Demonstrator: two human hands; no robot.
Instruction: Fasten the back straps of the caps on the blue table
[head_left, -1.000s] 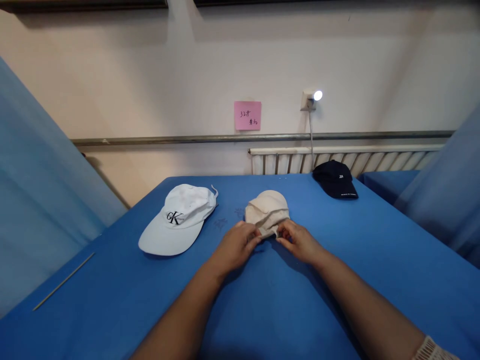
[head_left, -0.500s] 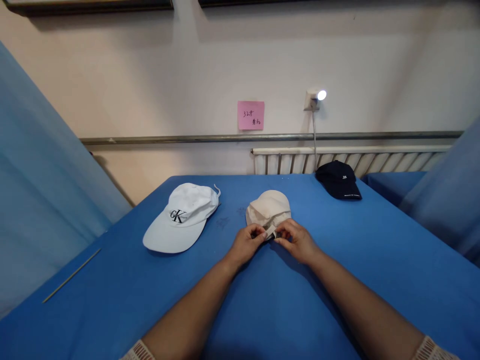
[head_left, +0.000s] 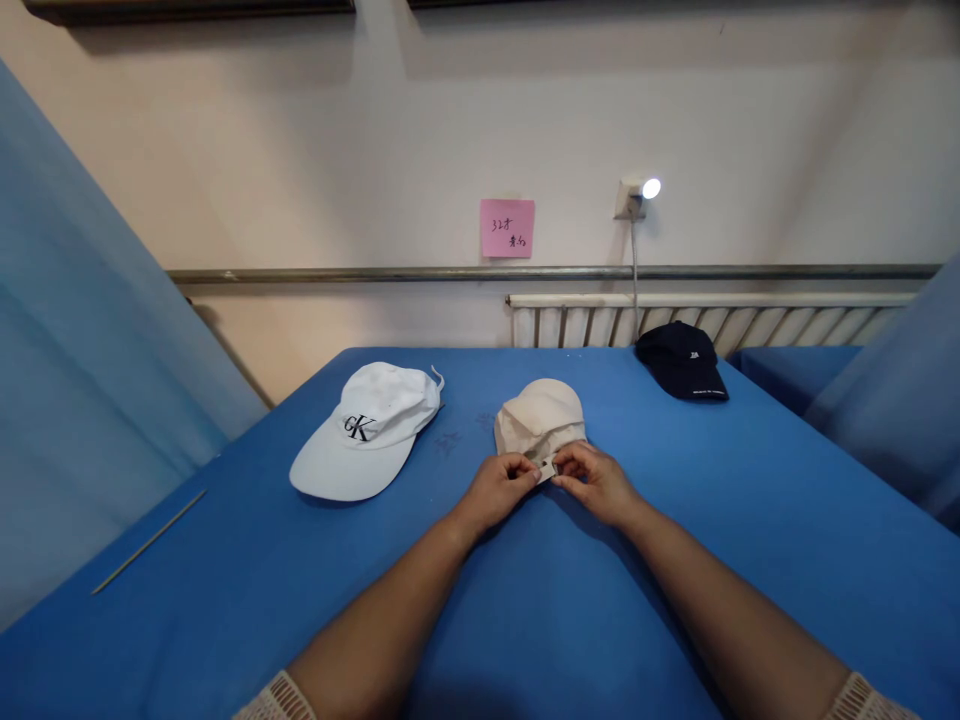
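Observation:
A beige baseball cap [head_left: 541, 408] lies in the middle of the blue-covered table, its back side toward me. Its short back strap [head_left: 547, 472] spans between my two hands. My left hand [head_left: 501, 490] pinches the strap's left part between thumb and fingers. On the other side, my right hand [head_left: 596, 482] grips the strap's right end, where a small dark spot, maybe a buckle, shows by the fingertips. Left of them rests a white cap [head_left: 382, 410] with black letters, its brim toward the front left.
A dark navy cap [head_left: 681, 358] sits at the back right of the blue table cover [head_left: 540, 620]. A thin stick [head_left: 150, 540] lies along the left edge. Behind stand a radiator [head_left: 570, 322] and a wall with a pink note [head_left: 507, 228]. Blue curtains [head_left: 97, 380] hang at both sides.
The strap, slanted before, now lies flatter and lower between my fingertips. Both hands stay at the cap's back. The whole view has shifted slightly.

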